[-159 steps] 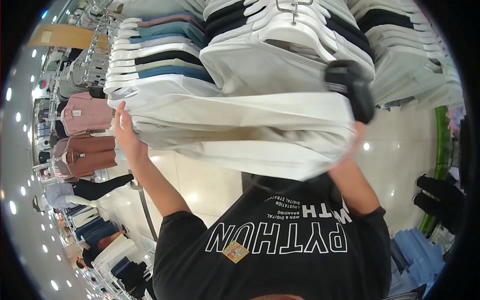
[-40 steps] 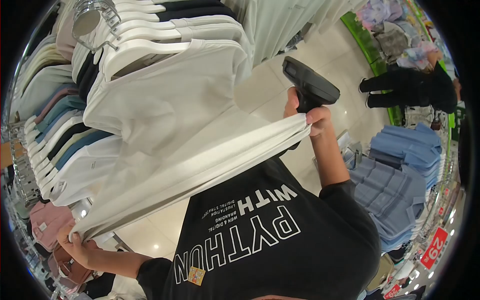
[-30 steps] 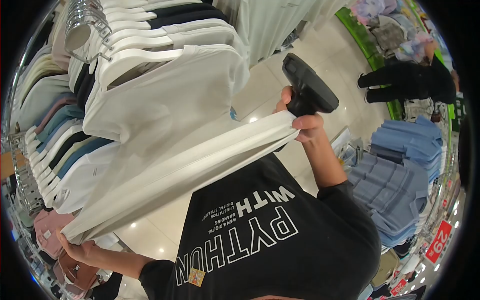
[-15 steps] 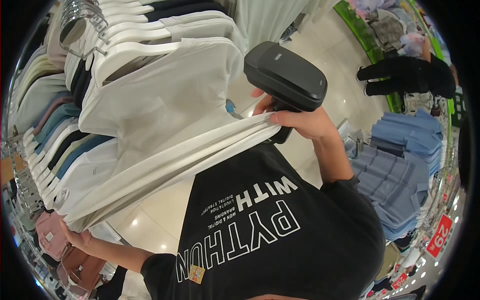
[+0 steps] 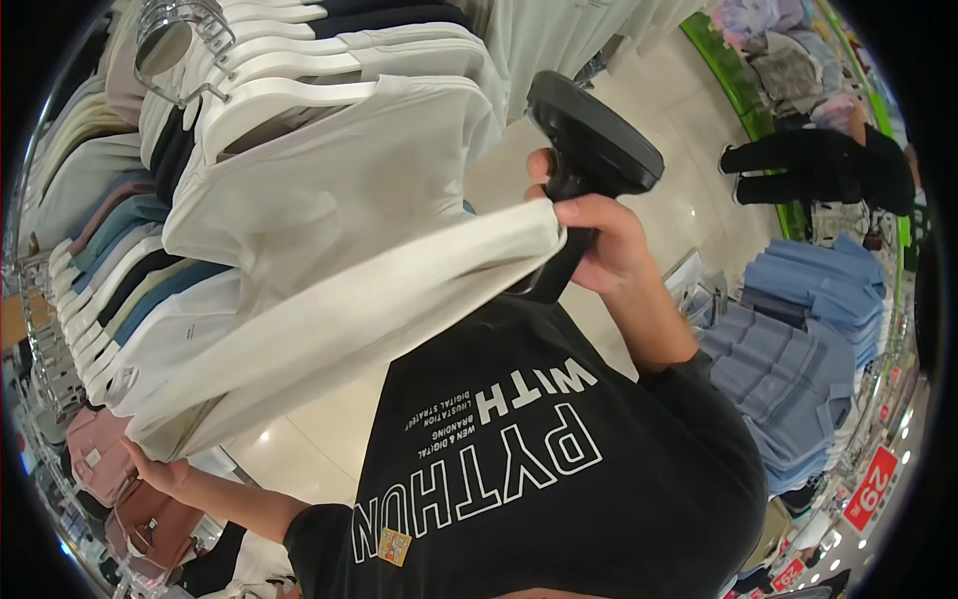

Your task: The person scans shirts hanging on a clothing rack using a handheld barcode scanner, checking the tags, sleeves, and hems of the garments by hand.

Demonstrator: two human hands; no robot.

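Observation:
A white T-shirt hangs on a white hanger at the front of a packed row. Its lower hem is stretched sideways between my two hands. My left hand holds the hem's left end, some fingers hidden behind the cloth. My right hand is closed round the grip of a black handheld barcode scanner, its head tilted up and to the right. The thumb of that same hand presses the hem's right corner against the scanner's grip.
Coloured garments on hangers crowd the rail at left. Pink and brown bags hang below. Folded blue shirts lie on the right beside a red price sign. Another person in black trousers stands at upper right on the tiled floor.
My right hand has tilted the scanner, showing more of its grip, and shifted slightly. The hem has turned so that a broader band of cloth faces up. My left hand has barely moved.

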